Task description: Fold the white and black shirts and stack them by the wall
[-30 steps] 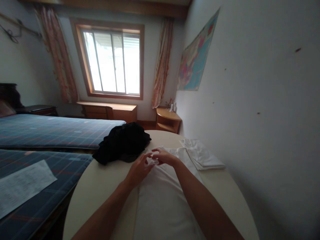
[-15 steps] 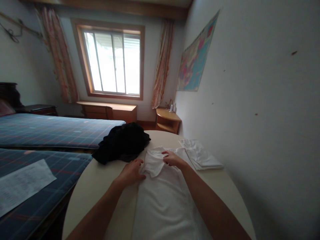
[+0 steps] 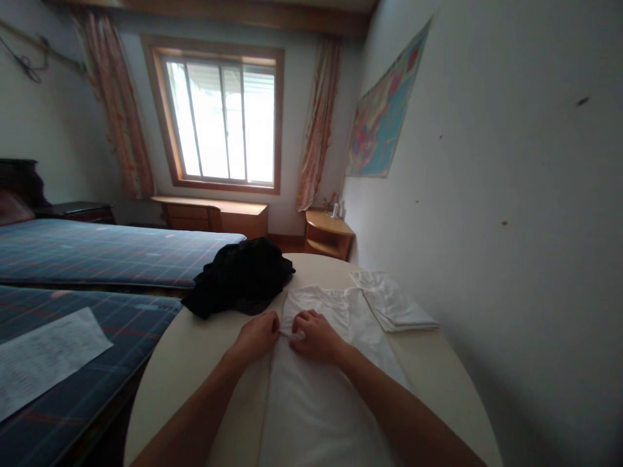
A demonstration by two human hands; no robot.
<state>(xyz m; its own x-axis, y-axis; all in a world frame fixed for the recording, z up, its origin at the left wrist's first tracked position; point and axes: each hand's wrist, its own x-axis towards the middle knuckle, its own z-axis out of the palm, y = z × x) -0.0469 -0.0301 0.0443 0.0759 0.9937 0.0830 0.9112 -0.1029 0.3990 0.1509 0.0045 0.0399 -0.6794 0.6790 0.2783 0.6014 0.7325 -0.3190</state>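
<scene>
A white garment (image 3: 321, 402) lies lengthwise on the round cream table (image 3: 195, 363), its gathered band at the far end. At its left edge my left hand (image 3: 257, 336) is closed, pinching a bit of the cloth. My right hand (image 3: 316, 334) rests on the garment just beside it, fingers curled on the same small bunched fold. A folded white cloth (image 3: 396, 305) lies to the right of the garment's far end. Past my left hand is a crumpled heap of black clothing (image 3: 243, 275).
Left of the table are beds with blue plaid mattresses (image 3: 121, 250), a printed sheet of paper (image 3: 53, 360) on the nearer one. A white wall (image 3: 511, 292) runs close along the right. A wooden corner shelf (image 3: 331, 224) and a low desk (image 3: 238, 211) stand beyond.
My right hand has come down and left from the garment's far end, and the flipped-over flap there now lies flat. The fingers of my left hand have closed on the left edge.
</scene>
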